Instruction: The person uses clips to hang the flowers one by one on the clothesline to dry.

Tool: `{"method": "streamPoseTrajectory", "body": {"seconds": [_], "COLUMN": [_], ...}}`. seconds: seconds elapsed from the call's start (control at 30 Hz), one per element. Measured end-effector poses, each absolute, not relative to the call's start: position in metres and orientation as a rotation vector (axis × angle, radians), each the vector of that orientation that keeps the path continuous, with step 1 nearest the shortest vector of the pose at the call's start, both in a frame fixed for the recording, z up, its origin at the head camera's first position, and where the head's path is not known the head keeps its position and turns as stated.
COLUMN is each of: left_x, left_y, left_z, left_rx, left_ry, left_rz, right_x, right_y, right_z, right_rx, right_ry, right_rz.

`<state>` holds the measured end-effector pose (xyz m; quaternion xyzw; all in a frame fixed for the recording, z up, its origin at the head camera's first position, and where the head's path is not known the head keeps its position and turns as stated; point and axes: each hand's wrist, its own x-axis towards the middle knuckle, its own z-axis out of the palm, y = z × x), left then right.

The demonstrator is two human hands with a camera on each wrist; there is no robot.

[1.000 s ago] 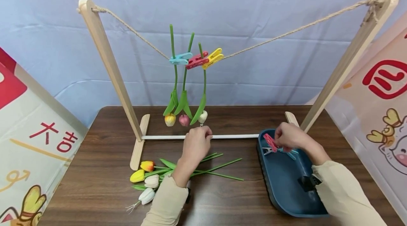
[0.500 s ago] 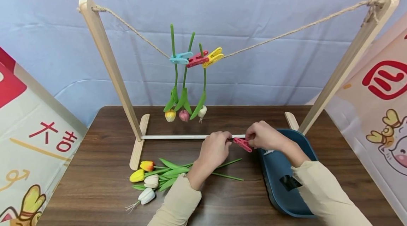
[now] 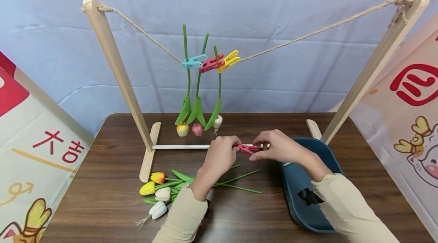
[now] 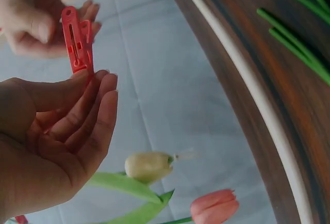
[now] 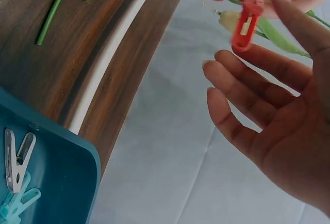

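A pinkish-red clothespin (image 3: 248,149) is between my two hands, in front of the white rod. My left hand (image 3: 220,156) pinches one end of it between thumb and fingertips, as the left wrist view shows. At its other end is my right hand (image 3: 282,147), thumb and fingers spread around it; in the right wrist view these fingers (image 5: 273,105) are apart and relaxed. Behind, three tulips hang head down from a rope (image 3: 318,32), held by a light blue clothespin (image 3: 194,61), a red clothespin (image 3: 211,64) and a yellow clothespin (image 3: 229,61).
Several tulips (image 3: 163,194) lie on the brown table (image 3: 102,182) at front left, partly behind the left forearm. Under the right forearm stands a blue basin (image 3: 294,207) with a few clothespins (image 5: 20,162). Wooden posts (image 3: 118,72) carry the rope, joined low down by the white rod (image 3: 181,147).
The right hand has come left from over the basin, bringing the pinkish-red clothespin. The left hand has moved right to meet it and taken one end, while the right fingers have spread.
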<state>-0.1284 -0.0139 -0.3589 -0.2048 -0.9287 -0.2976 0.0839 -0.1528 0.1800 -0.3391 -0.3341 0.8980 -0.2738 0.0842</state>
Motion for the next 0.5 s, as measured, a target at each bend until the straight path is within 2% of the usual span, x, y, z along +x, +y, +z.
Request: {"method": "streamPoseTrajectory", "body": {"seconds": [0.3,0.5], "left_x": [-0.128,-0.123], "left_y": [-0.023,-0.023], "left_z": [-0.359,-0.376], "left_rx": [-0.569,-0.495], "left_ry": [-2.739,-2.764], "left_rz": [-0.97,-0.971], "right_x": [-0.152,-0.151], "right_y": [0.18,0.188], "right_z": [-0.341,-0.343], "right_rx": [-0.995,-0.895], "right_ry": [2.716,2.758], "right_rz": [-0.867,-0.875]}}
